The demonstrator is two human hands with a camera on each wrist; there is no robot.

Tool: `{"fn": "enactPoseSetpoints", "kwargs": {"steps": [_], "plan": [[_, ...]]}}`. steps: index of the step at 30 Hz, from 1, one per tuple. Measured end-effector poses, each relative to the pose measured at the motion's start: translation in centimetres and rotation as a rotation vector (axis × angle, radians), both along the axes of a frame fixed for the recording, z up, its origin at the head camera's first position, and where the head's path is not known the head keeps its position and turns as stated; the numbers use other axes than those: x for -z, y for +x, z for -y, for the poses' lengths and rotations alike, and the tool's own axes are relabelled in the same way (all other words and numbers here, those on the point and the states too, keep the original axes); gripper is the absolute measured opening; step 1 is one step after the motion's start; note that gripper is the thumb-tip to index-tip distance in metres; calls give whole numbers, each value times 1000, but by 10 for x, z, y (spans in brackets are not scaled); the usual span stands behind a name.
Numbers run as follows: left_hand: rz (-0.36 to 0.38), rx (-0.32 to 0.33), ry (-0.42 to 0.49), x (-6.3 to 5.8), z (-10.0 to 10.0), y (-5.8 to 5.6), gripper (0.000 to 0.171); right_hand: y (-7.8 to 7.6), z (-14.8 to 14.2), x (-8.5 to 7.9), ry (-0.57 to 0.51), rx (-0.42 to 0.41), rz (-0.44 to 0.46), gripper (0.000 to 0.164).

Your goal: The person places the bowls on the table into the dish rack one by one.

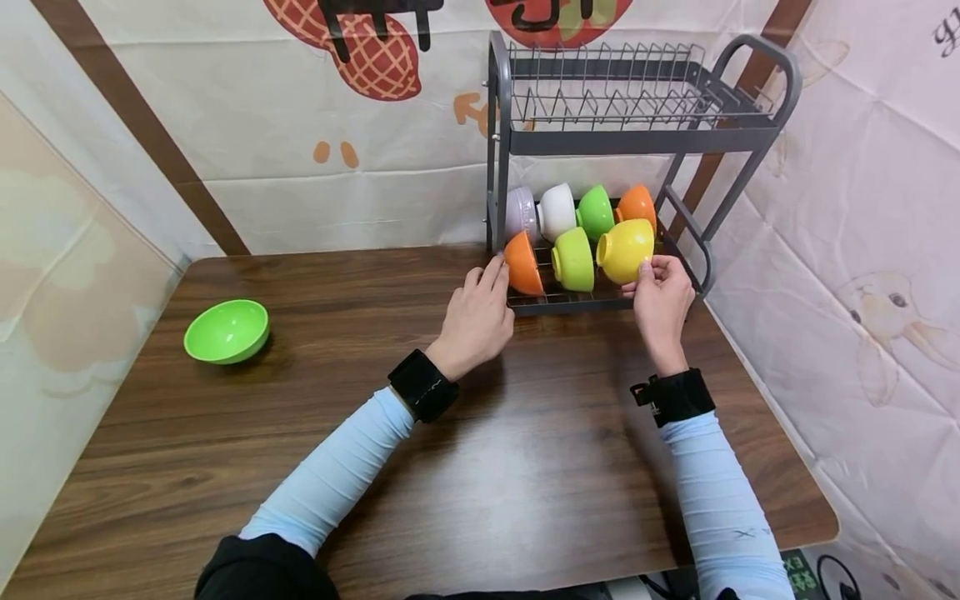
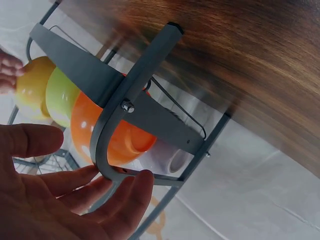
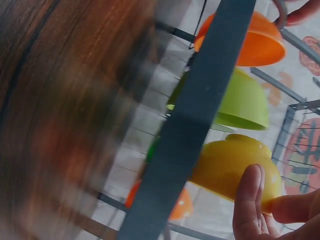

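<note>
My right hand point(image 1: 663, 302) pinches the rim of a yellow bowl point(image 1: 625, 250) at the right end of the front row on the dish rack's lower tier. In the right wrist view, thumb and fingers point(image 3: 247, 197) meet at the bowl's edge. The bowl stands on its side, beside a lime-green bowl point(image 1: 574, 260) and an orange bowl point(image 1: 522, 267), also tipped sideways. My left hand point(image 1: 478, 315) has its fingers loosely extended at the rack's left front corner; in the left wrist view its fingertips touch the grey frame point(image 2: 102, 150).
Behind the front row stand purple point(image 1: 519, 213), white point(image 1: 557, 211), green point(image 1: 596, 212) and orange point(image 1: 639, 205) bowls. The rack's upper tier point(image 1: 645, 142) has wire slots. A bright green bowl point(image 1: 227, 332) sits upright at the left of the wooden table point(image 1: 480, 467).
</note>
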State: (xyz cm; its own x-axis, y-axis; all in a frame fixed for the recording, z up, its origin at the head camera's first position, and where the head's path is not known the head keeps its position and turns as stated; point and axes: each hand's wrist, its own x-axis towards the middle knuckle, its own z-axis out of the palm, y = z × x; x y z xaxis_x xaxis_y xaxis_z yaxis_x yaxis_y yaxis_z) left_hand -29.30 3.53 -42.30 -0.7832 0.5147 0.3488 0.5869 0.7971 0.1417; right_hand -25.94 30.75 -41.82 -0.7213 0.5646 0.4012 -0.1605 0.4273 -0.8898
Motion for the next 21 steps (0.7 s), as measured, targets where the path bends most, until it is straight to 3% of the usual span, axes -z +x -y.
{"fn": "enactPoseSetpoints", "kwargs": {"steps": [8,21], "plan": [[-9,6,0,1,1,1,61,-16,-10,8,6,-42,141,26],[-22,-6,-7,-2,2,1,60,-23,-10,-3,125,-101,253,26]]}}
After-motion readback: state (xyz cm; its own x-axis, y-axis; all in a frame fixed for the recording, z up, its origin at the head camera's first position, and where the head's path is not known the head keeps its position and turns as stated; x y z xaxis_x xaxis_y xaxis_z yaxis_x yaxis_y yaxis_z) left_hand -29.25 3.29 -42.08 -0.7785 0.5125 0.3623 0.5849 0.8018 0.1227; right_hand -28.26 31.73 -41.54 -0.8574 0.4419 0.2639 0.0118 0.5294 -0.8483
